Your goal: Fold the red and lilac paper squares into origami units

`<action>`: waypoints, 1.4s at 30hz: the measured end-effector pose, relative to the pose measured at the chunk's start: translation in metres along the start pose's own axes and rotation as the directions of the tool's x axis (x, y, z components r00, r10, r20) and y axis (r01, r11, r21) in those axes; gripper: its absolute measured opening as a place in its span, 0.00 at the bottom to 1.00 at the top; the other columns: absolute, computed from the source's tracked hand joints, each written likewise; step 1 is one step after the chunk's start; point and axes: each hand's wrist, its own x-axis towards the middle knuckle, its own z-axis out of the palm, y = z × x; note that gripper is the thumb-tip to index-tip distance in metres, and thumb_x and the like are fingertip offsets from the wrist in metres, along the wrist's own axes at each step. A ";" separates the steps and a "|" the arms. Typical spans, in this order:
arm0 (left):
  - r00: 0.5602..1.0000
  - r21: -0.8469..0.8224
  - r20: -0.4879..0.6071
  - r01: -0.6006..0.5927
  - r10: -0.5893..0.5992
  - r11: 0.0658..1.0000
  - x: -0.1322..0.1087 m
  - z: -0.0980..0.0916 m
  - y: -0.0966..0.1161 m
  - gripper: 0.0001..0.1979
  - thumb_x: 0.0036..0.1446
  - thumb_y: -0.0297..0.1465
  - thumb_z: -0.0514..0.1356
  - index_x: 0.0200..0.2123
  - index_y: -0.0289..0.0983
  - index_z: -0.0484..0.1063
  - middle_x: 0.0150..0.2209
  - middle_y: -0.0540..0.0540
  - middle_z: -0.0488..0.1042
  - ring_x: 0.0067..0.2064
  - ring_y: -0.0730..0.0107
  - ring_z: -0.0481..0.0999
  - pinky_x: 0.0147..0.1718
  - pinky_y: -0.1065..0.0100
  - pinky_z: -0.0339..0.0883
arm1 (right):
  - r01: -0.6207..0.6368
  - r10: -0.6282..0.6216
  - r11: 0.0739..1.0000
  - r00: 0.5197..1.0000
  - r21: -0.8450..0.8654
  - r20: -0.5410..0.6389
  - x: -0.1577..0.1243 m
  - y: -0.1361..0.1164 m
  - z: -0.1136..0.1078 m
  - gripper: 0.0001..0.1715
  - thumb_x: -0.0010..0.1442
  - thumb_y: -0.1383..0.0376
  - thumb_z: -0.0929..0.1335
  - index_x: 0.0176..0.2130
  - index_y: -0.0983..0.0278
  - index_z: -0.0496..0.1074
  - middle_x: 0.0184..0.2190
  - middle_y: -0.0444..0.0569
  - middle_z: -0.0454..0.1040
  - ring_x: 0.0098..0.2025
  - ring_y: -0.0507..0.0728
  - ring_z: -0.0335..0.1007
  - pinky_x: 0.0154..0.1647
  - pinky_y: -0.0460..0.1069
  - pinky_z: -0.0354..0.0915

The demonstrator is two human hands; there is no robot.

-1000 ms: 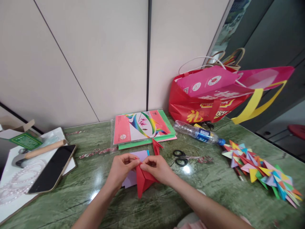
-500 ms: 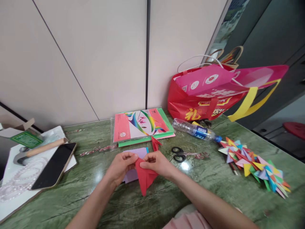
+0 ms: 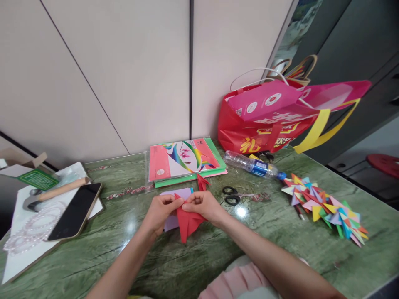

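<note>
Pale wall panels (image 3: 140,74) rise behind a green marbled tabletop (image 3: 140,265). Above its near middle, the left hand (image 3: 160,211) and right hand (image 3: 208,207) hold a sheet of red paper (image 3: 187,224), thumbs and fingers closed in a pinch at its upper edge, close together. Folding looks partway along: the sheet already has slanting creases and a point hanging down, while loose flaps suggest it is unfinished. One small folded red piece (image 3: 203,182) lies just beyond the right hand, and many coloured folded pieces (image 3: 326,207) sit clustered at the right.

Purple paper (image 3: 171,224) lies beneath and behind the hands, which partly hide it. Scissors (image 3: 231,198) rest near the right hand; a paper pack (image 3: 183,160), bottle (image 3: 249,166) and red bag (image 3: 229,131) stand farther back. Leftward are a phone (image 3: 76,211), hammer (image 3: 62,191) and beads (image 3: 34,232), well apart from the work.
</note>
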 end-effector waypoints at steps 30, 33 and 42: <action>0.984 0.126 -0.073 -0.154 0.164 0.980 -0.006 0.006 0.003 0.15 0.38 0.37 0.66 0.11 0.32 0.69 0.13 0.53 0.64 0.18 0.79 0.60 0.18 0.74 0.54 | 0.080 -0.080 0.997 0.997 0.016 0.016 -0.002 -0.004 0.000 0.21 0.31 0.56 0.75 0.21 0.68 0.70 0.17 0.41 0.70 0.18 0.46 0.60 0.21 0.43 0.54; 0.992 0.082 -0.035 -0.119 0.122 0.989 -0.007 0.006 0.004 0.13 0.38 0.38 0.65 0.17 0.32 0.73 0.17 0.51 0.69 0.19 0.77 0.63 0.20 0.73 0.57 | 0.095 -0.095 0.995 0.995 0.013 0.025 -0.002 -0.003 0.000 0.21 0.33 0.54 0.75 0.21 0.68 0.70 0.17 0.40 0.69 0.18 0.46 0.59 0.21 0.43 0.54; 0.985 0.096 -0.069 -0.152 0.159 0.984 -0.006 0.004 0.003 0.15 0.37 0.38 0.65 0.13 0.33 0.68 0.14 0.53 0.65 0.19 0.79 0.61 0.20 0.74 0.56 | 0.095 -0.094 0.995 0.993 -0.008 0.067 -0.004 -0.004 0.002 0.20 0.36 0.54 0.74 0.22 0.69 0.70 0.17 0.40 0.68 0.18 0.45 0.57 0.21 0.43 0.53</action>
